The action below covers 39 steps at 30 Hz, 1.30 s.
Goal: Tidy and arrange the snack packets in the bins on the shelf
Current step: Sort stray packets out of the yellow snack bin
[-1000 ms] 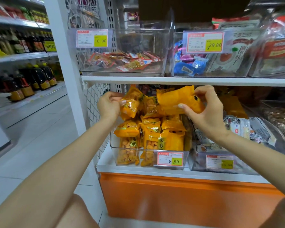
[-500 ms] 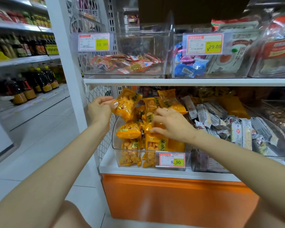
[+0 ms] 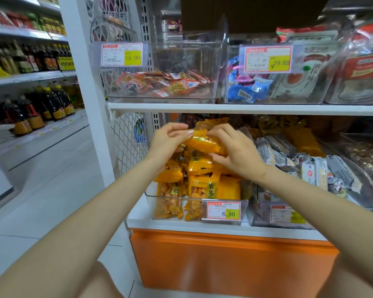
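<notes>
Both hands, left and right, pinch one yellow packet with curled fingers, above the clear bin of yellow packets.

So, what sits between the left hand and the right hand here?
A yellow packet: the left hand pinches one end and the right hand grips the other, holding it above the bin. The head view shows it.

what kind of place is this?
Most likely a small grocery store aisle: clear plastic bins of snack packets on white shelves, fronted by red-and-yellow price tags, and rows of dark sauce bottles on the left.
</notes>
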Each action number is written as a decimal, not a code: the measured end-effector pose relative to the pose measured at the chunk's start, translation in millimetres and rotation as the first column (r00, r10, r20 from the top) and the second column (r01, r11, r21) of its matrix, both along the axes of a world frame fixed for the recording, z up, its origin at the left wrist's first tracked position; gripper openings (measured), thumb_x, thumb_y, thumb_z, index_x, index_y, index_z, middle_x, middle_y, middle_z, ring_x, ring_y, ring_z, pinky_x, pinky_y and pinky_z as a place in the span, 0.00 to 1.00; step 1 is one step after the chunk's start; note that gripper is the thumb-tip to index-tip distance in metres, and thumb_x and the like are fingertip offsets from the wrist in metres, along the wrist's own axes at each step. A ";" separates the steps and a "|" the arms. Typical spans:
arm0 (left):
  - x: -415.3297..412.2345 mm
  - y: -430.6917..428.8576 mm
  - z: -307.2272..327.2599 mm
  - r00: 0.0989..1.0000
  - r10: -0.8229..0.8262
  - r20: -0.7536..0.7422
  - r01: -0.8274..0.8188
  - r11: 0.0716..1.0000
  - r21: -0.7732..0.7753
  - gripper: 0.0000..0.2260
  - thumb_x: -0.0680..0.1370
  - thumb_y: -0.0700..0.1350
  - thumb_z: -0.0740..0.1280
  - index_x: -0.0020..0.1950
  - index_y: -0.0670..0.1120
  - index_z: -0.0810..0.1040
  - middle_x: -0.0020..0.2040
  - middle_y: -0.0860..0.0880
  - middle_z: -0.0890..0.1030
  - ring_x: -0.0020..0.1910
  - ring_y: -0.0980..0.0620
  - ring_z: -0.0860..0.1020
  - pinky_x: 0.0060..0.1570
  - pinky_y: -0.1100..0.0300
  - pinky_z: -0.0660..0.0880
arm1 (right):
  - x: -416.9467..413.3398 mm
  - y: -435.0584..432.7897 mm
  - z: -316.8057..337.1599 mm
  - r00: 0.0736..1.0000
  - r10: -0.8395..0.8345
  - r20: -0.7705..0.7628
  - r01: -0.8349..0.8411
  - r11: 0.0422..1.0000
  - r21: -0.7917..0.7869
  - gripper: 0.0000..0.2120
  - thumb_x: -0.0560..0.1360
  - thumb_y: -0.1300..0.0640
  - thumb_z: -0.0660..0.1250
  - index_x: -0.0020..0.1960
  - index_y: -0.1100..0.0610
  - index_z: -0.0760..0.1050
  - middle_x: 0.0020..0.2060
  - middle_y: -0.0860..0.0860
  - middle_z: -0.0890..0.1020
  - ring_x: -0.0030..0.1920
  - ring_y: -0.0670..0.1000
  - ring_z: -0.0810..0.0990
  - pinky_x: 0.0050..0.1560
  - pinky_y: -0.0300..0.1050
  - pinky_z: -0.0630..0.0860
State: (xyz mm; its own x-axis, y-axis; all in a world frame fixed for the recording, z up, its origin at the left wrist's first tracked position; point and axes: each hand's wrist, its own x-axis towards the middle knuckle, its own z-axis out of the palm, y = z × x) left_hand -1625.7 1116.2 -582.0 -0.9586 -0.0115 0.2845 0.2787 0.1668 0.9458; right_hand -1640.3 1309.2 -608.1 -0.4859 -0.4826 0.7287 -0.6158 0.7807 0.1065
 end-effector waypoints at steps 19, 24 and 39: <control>-70.2 -24.7 -31.0 0.930 0.332 -0.160 -0.269 0.316 -0.910 0.30 0.73 0.61 0.67 0.70 0.51 0.64 0.65 0.37 0.67 0.65 0.36 0.67 0.58 0.48 0.71 | -19.8 34.2 6.5 0.937 -0.262 0.232 0.289 0.953 -0.087 0.25 0.75 0.46 0.65 0.71 0.49 0.66 0.63 0.58 0.71 0.53 0.62 0.78 0.50 0.54 0.77; -66.1 -26.9 -35.1 0.886 0.322 -0.333 -0.439 0.354 -0.826 0.20 0.74 0.50 0.68 0.64 0.49 0.67 0.55 0.41 0.77 0.54 0.40 0.75 0.49 0.51 0.72 | -28.1 38.8 3.9 0.932 -0.167 0.323 0.248 0.941 -0.230 0.23 0.75 0.56 0.68 0.69 0.50 0.69 0.66 0.56 0.69 0.59 0.62 0.75 0.59 0.55 0.75; -42.4 3.1 -27.1 0.704 -0.178 -0.688 -0.447 0.642 -0.623 0.21 0.70 0.45 0.73 0.60 0.51 0.71 0.47 0.49 0.73 0.41 0.59 0.66 0.29 0.64 0.65 | -23.7 51.6 2.3 0.965 -0.017 0.262 0.144 0.869 -0.473 0.19 0.72 0.68 0.68 0.62 0.59 0.77 0.57 0.58 0.79 0.57 0.56 0.77 0.59 0.31 0.65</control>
